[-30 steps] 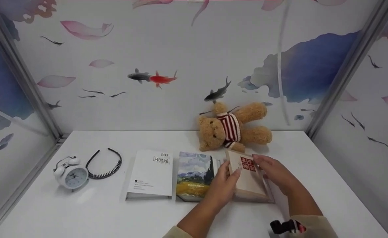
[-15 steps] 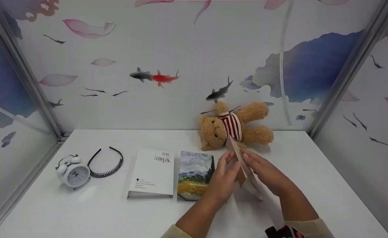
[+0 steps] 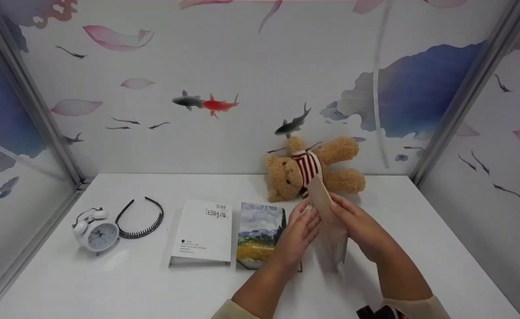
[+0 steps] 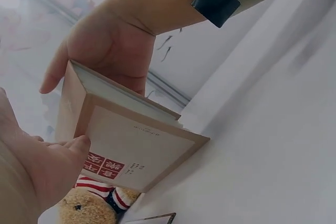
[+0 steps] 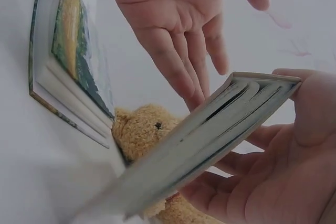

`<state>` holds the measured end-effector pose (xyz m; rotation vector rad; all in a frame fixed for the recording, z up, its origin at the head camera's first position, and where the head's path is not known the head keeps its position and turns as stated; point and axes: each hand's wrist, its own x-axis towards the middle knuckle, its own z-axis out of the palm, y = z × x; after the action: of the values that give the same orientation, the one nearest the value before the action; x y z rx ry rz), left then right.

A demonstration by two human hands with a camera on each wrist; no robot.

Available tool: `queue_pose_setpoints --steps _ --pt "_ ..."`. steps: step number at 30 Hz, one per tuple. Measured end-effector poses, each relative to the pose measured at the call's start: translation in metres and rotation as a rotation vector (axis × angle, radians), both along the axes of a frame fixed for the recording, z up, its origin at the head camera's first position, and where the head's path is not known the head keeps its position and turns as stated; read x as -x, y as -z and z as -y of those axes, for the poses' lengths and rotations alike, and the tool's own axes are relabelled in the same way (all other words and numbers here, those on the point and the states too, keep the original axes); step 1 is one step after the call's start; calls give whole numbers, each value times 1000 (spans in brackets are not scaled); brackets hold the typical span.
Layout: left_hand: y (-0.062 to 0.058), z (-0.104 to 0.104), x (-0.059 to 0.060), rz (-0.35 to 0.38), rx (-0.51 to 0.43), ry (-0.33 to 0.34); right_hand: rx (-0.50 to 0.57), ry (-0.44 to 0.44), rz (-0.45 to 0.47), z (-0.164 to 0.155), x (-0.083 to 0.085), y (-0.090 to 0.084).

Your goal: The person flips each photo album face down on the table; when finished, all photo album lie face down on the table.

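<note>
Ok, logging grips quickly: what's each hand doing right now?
Left hand: open, straight fingers against the tan book.
Right hand: holding the tan book, tilted up on edge.

Staged recording booth, not a lived-in room. White tabletop (image 3: 109,283) boxed in on three sides by panels covered in printed wallpaper (image 3: 224,66) with koi, petals and blue lotus leaves, joined at the far corners by bare aluminium frame posts (image 3: 468,93). Props are home-style: white twin-bell alarm clock (image 3: 95,231) and black toothed plastic headband (image 3: 139,219) on the left, tan plush teddy bear in a red-striped top (image 3: 306,173) against the far wall.
</note>
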<state>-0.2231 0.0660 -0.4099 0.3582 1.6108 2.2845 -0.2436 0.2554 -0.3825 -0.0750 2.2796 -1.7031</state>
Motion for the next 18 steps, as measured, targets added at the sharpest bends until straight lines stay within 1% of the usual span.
queue_pose_setpoints --steps 3,5,8,10,13,18 --pt "1 2 3 -20 15 27 41 32 11 -4 0 -2" --pt "2 2 5 -18 41 47 55 63 14 -6 0 -3" --pt "7 1 8 13 81 79 56 108 11 -9 1 -4" --pt "13 0 9 44 112 94 48 137 7 -11 1 -3" --pt "22 -1 9 74 168 105 14 172 -18 -17 4 -2" --pt "36 -6 8 117 218 126 -136 227 -76 -31 5 -1"
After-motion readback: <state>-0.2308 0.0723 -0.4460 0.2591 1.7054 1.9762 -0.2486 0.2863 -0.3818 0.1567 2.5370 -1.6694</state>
